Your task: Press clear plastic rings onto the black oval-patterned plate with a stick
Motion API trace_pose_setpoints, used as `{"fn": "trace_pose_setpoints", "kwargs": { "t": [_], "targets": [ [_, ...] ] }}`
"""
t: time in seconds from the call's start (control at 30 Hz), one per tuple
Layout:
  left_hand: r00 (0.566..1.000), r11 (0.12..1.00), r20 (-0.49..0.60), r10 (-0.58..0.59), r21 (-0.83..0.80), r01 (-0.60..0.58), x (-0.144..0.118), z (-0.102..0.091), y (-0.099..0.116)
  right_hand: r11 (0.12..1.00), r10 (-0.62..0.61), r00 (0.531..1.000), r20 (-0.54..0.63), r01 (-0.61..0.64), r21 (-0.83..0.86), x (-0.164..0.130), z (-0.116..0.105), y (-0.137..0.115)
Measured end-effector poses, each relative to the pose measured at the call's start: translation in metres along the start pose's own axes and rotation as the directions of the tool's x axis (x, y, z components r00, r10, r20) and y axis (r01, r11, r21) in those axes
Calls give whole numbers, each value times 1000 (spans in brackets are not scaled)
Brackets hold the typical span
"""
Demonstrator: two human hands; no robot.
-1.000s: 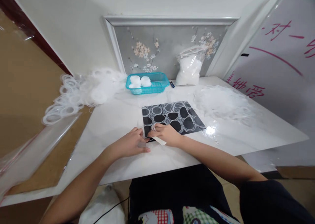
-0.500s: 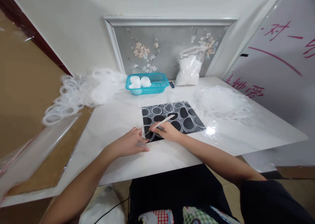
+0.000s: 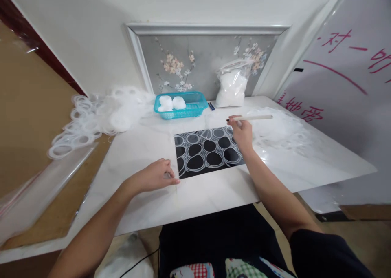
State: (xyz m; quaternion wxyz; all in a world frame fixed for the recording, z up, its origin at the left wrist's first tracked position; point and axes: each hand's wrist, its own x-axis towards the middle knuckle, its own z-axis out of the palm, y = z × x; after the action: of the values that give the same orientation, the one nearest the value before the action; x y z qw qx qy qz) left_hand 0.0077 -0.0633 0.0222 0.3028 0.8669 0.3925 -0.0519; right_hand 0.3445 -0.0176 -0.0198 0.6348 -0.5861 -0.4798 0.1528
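Observation:
A black rectangular sheet lies flat on the white table, patterned with rows of pale, translucent rings. My right hand is above the sheet's far right corner. Its fingers pinch a slim white pen-like tool, held nearly level, with a dark tip pointing left. At the sheet's near left corner is my left hand. Its fingers are loosely curled and its thumb stretches apart from them to the corner; nothing clear shows in its grasp.
Piles of translucent rings lie at the left and right. Behind the sheet stand a teal basket with white round pieces and a clear bag of white material. A small dark blue item lies between them.
My right hand has lifted from the sheet's near left part and moved right and away with the pen-like tool, now turned level. My left hand has shifted slightly left, its thumb and fingers further apart.

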Motion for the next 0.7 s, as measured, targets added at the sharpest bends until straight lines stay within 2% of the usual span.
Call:
{"fn": "trace_pose_setpoints", "kwargs": {
  "t": [0.07,0.13,0.2,0.27,0.33,0.37,0.43,0.53,0.6,0.7],
  "targets": [
    [999,999,-39,34,-2,-34,2,2,0,947,206,975,88,-221,233,-5,-2,-5],
    [990,997,-127,61,-38,-66,6,6,2,823,335,894,297,-431,369,-14,-1,-19],
    [967,984,-247,68,-146,-106,11,8,6,699,364,774,518,-594,397,-22,2,-38],
    [936,929,-347,63,-322,-181,18,6,13,593,356,641,680,-717,365,-26,2,-59],
    [925,805,-377,47,-534,-258,26,-3,24,534,321,536,781,-783,318,-24,0,-78],
    [929,720,-366,50,-631,-287,30,-9,32,532,291,507,811,-790,304,-21,-2,-87],
    [937,545,-336,91,-771,-329,37,-24,51,576,218,495,841,-761,299,-13,-6,-105],
    [900,348,-414,134,-831,-434,42,-46,87,673,134,539,831,-665,323,1,-14,-132],
    [848,275,-523,91,-805,-526,41,-57,112,726,94,572,815,-600,337,7,-19,-148],
    [790,239,-610,71,-758,-607,35,-69,141,781,40,604,796,-516,352,9,-24,-167]
  ]
}}
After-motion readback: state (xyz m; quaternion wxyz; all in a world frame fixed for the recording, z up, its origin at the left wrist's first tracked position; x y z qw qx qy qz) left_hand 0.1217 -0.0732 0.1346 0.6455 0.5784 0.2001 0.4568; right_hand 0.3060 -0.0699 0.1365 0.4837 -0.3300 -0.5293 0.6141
